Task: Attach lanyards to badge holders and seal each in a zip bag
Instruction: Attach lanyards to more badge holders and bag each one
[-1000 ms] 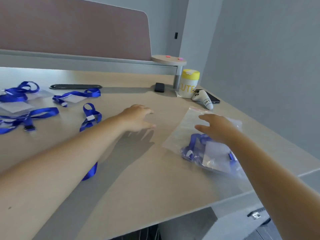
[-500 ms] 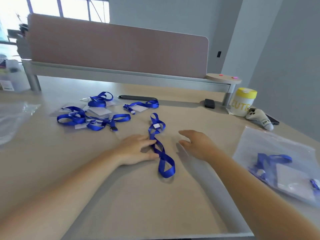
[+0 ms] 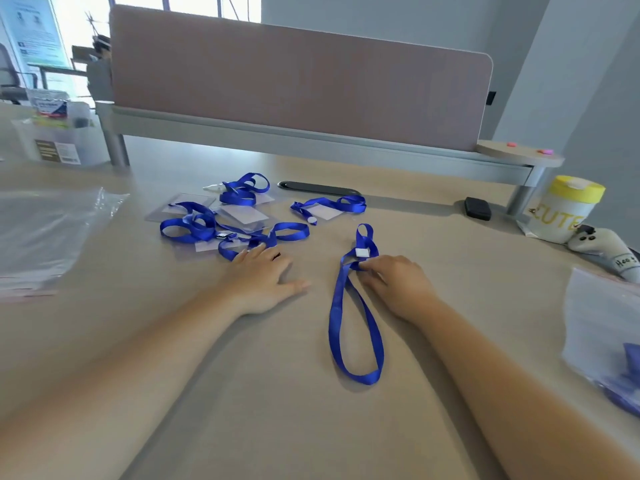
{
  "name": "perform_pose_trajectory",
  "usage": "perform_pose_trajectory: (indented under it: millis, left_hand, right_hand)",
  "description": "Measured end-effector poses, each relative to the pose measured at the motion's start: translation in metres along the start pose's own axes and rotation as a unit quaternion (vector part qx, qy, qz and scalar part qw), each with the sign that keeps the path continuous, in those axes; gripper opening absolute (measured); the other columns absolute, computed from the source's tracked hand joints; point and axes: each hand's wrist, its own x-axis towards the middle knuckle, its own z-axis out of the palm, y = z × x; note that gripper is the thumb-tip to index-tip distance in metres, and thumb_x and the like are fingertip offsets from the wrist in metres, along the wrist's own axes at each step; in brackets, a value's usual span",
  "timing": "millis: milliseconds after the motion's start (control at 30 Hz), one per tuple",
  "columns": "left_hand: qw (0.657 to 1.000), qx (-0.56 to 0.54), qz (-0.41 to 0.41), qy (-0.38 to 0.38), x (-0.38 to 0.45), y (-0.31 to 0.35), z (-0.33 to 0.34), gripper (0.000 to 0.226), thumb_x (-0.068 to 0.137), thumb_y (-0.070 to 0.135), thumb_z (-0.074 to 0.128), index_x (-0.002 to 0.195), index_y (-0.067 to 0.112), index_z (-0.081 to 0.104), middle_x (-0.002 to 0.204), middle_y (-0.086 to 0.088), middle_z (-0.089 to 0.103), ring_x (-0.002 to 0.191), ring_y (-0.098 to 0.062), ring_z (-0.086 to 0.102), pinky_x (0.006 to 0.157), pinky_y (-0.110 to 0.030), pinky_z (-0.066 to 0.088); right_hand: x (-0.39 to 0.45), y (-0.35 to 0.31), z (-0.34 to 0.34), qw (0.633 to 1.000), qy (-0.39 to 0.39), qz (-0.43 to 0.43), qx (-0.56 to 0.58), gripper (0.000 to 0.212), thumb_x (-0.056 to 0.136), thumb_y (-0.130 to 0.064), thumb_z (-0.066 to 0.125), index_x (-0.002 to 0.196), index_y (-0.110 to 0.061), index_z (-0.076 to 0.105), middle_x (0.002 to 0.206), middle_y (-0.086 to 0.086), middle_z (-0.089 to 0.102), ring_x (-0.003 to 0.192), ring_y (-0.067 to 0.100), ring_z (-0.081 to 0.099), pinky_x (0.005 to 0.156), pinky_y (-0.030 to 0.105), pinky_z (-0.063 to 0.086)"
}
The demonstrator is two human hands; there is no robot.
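Note:
A loose blue lanyard (image 3: 349,306) lies in a long loop on the desk, with a white clasp near its far end. The fingertips of my right hand (image 3: 398,285) touch it just below that clasp. My left hand (image 3: 261,282) lies flat with spread fingers, its fingertips on the near edge of a pile of blue lanyards and clear badge holders (image 3: 221,221). One more lanyard with a badge holder (image 3: 329,207) lies behind. A filled zip bag (image 3: 606,344) sits at the right edge. Empty zip bags (image 3: 45,233) lie on the left.
A pink desk divider (image 3: 294,84) runs along the back on a grey rail. A black slot cover (image 3: 318,188), a small black object (image 3: 477,208), a yellow-lidded tub (image 3: 564,209) and a white controller (image 3: 606,251) stand at the back right. A clear box (image 3: 59,140) stands far left.
The view swung left, away from the filled zip bag. My right hand moved from the bag onto the loose lanyard. My left hand moved forward to the lanyard pile.

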Motion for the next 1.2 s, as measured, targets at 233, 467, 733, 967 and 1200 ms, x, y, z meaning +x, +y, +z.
perform_pose_trajectory:
  millis: [233, 467, 733, 967, 1200]
  left_hand:
    - [1.000, -0.007, 0.000, -0.024, -0.003, 0.001, -0.002, 0.060, 0.089, 0.056, 0.032, 0.140, 0.025, 0.029, 0.152, 0.004, 0.022, 0.143, -0.018, 0.013, 0.116, -0.038, 0.009]
    - [1.000, -0.008, -0.001, -0.011, -0.006, 0.003, -0.004, 0.058, 0.089, 0.055, 0.033, 0.138, 0.025, 0.032, 0.150, 0.003, 0.027, 0.141, -0.018, 0.018, 0.114, -0.037, 0.013]
    - [1.000, -0.007, -0.003, -0.013, -0.008, 0.005, -0.005, 0.058, 0.090, 0.053, 0.034, 0.140, 0.024, 0.030, 0.151, 0.003, 0.025, 0.141, -0.018, 0.018, 0.114, -0.037, 0.015]
    - [1.000, -0.008, -0.002, -0.003, -0.004, 0.003, -0.002, 0.058, 0.090, 0.054, 0.034, 0.140, 0.025, 0.031, 0.151, 0.003, 0.025, 0.141, -0.018, 0.018, 0.115, -0.038, 0.014]
    - [0.994, -0.029, 0.025, 0.100, 0.009, 0.004, -0.004, 0.054, 0.088, 0.049, 0.044, 0.134, 0.022, 0.042, 0.145, 0.002, 0.034, 0.136, -0.019, 0.025, 0.109, -0.034, 0.021]
  right_hand:
    - [0.006, 0.001, 0.001, 0.998, 0.020, 0.065, -0.005, 0.033, 0.095, -0.015, 0.031, 0.121, -0.013, 0.050, 0.111, 0.013, 0.062, 0.099, 0.031, 0.056, 0.083, 0.036, 0.044]
    - [-0.002, 0.004, -0.002, 0.988, 0.072, 0.087, 0.105, 0.029, 0.088, -0.004, 0.040, 0.112, -0.008, 0.058, 0.110, 0.010, 0.063, 0.101, 0.026, 0.056, 0.087, 0.032, 0.044]
    - [-0.005, 0.008, 0.000, 0.967, 0.107, 0.087, 0.212, 0.010, 0.084, -0.018, 0.060, 0.085, -0.009, 0.064, 0.092, 0.004, 0.061, 0.084, 0.014, 0.051, 0.075, 0.028, 0.044]
    - [-0.008, 0.002, -0.004, 0.928, 0.173, 0.105, 0.314, 0.027, 0.083, -0.010, 0.056, 0.064, -0.022, 0.041, 0.090, 0.002, 0.060, 0.092, 0.022, 0.057, 0.069, 0.029, 0.046]
    - [0.001, 0.006, -0.008, 0.936, 0.201, 0.066, 0.283, 0.010, 0.089, -0.015, 0.051, 0.091, -0.012, 0.060, 0.061, -0.006, 0.049, 0.068, 0.026, 0.055, 0.065, 0.031, 0.045]
